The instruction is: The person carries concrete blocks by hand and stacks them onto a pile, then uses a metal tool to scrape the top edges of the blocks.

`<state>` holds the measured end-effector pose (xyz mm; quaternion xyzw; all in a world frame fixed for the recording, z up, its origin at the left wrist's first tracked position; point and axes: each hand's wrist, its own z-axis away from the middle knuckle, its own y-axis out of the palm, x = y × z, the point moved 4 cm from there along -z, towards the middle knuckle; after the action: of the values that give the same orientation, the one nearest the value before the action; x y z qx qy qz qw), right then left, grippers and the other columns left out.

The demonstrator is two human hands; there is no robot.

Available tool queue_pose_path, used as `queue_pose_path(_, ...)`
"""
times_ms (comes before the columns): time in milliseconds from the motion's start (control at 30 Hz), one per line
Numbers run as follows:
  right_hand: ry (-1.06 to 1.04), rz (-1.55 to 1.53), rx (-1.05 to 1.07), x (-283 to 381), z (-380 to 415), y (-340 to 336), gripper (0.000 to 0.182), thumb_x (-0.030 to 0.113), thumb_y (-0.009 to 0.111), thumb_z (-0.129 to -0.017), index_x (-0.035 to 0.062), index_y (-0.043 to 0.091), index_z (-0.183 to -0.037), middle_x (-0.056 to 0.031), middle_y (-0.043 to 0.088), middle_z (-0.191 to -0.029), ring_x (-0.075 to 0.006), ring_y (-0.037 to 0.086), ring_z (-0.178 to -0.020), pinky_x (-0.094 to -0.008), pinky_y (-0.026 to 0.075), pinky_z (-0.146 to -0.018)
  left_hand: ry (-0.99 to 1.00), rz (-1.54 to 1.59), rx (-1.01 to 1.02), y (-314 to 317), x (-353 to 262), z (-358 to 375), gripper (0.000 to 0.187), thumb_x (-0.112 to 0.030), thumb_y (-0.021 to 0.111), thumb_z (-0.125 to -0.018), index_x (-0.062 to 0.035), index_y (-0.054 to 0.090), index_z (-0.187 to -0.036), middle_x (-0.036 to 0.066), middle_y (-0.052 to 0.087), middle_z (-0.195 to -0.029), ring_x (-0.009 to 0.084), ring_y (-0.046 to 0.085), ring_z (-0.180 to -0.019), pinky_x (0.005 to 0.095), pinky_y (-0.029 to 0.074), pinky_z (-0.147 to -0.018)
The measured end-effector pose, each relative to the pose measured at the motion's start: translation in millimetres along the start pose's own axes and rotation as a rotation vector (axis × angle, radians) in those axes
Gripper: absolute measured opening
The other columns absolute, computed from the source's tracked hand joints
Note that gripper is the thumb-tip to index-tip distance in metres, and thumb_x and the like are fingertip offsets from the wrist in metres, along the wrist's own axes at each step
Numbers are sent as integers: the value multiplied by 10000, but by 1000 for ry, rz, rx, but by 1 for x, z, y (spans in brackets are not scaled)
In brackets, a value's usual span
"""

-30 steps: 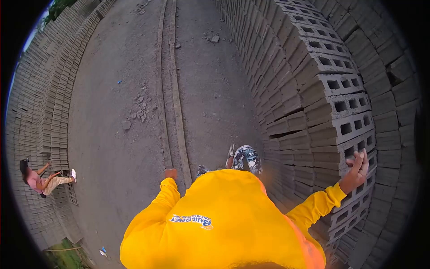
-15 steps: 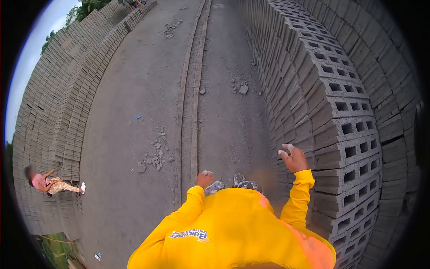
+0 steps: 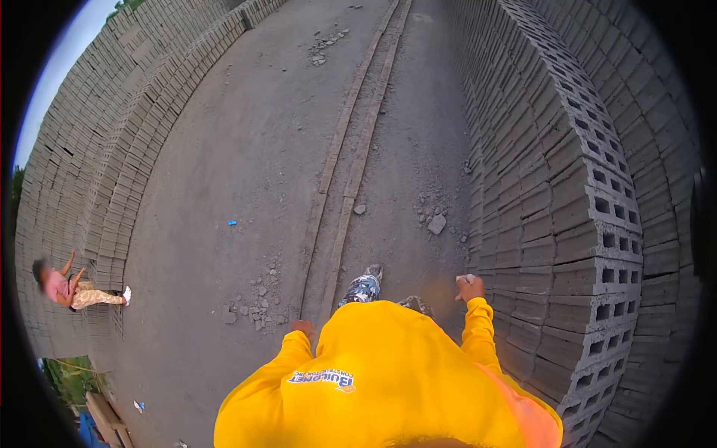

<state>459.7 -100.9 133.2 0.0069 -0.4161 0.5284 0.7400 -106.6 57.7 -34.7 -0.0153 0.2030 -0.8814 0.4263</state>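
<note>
Head view: the person in a yellow long-sleeved shirt (image 3: 388,381) stands on a dirt lane, and both hands are empty. The right hand (image 3: 470,287) hangs in front at waist height with its fingers curled into a loose fist, near — not touching — the stacked hollow concrete blocks (image 3: 590,246), piled holes-outward as a long wall. The left hand (image 3: 302,327), fingers likewise curled, hangs low above the ground beside two wooden rails (image 3: 351,172) — the lane's track. Another block stack (image 3: 97,172) stands well apart, with another person (image 3: 71,287) at its foot.
</note>
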Motion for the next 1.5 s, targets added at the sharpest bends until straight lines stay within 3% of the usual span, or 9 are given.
queue_pose_path(100, 235, 336, -80, -119, -95, -17, 334, 315, 659, -827, 102, 695, -1082, -105, 709, -999, -293, 686, -883, -381, 556, -790, 129, -32, 28, 6, -195, 30, 236, -247, 531, -861, -44, 644, -818, 71, 629, -673, 173, 503, -462, 339, 398, -435)
queue_pose_path(167, -98, 656, 88, -217, -153, -14, 170, 138, 637, -806, -11, 699, -860, -114, 707, -848, -297, 687, -737, -422, 552, -683, 359, -183, 16, 19, -339, 36, 263, -272, 553, -876, -30, 637, -815, 67, 634, -678, 158, 540, -519, 306, 444, -494)
queue_pose_path(400, 502, 230, 37, -188, -325, -1, 202, 198, 632, -823, 19, 669, -735, -122, 692, -767, -262, 662, -636, -413, 532, -603, 810, -16, -40, 102, -748, 5, 291, -263, 563, -888, -10, 668, -985, 106, 702, -767, 177, 654, -651, 315, 508, -617)
queue_pose_path(567, 606, 27, 93, 19, -536, -55, 211, 209, 632, -825, 15, 640, -744, -125, 673, -724, -259, 646, -579, -408, 524, -544, 495, -227, 99, 149, -899, -4, 320, -263, 522, -904, 2, 659, -1020, 133, 709, -869, 193, 668, -740, 319, 522, -678)
queue_pose_path(867, -54, -118, -30, 673, -887, -208, 270, 211, 583, -916, 8, 648, -1081, -94, 678, -918, -182, 657, -785, -308, 535, -751, 226, -23, -36, 141, -1095, -92, 302, -266, 523, -914, -29, 640, -1059, 102, 699, -890, 196, 635, -695, 299, 481, -570)
queue_pose_path(1033, -98, -76, -30, 820, -1068, -223, 267, 200, 586, -917, -7, 645, -1073, -107, 672, -938, -189, 659, -802, -290, 534, -762, 640, -1058, -155, 158, -1225, -187, 493, -455, 453, -892, -60, 681, -1079, 198, 646, -1135, 347, 638, -1032, 433, 485, -919)
queue_pose_path(1200, -133, -207, 17, 937, -1186, -262, 303, 250, 601, -895, 2, 644, -1064, -101, 688, -891, -175, 671, -734, -268, 512, -656, 813, -1468, -139, 199, -1531, -220, 420, -403, 506, -861, -57, 699, -1003, 173, 708, -932, 284, 704, -852, 407, 550, -720)
queue_pose_path(1333, -90, -426, 9, 1034, -1247, -306, 342, 294, 581, -900, 18, 625, -1098, -83, 691, -889, -146, 646, -672, -253, 455, -579, 678, -99, 41, 230, -1834, -179, 278, -262, 563, -873, -12, 659, -951, 139, 709, -861, 243, 687, -752, 355, 537, -677)
queue_pose_path(1500, -64, -509, -85, 1134, -1390, -358, 303, 248, 596, -896, -6, 632, -1056, -91, 675, -851, -143, 634, -634, -254, 494, -592, 959, -24, 44, 287, -2138, -168, 333, -254, 512, -952, 10, 631, -1116, 119, 698, -895, 187, 664, -783, 299, 529, -716)
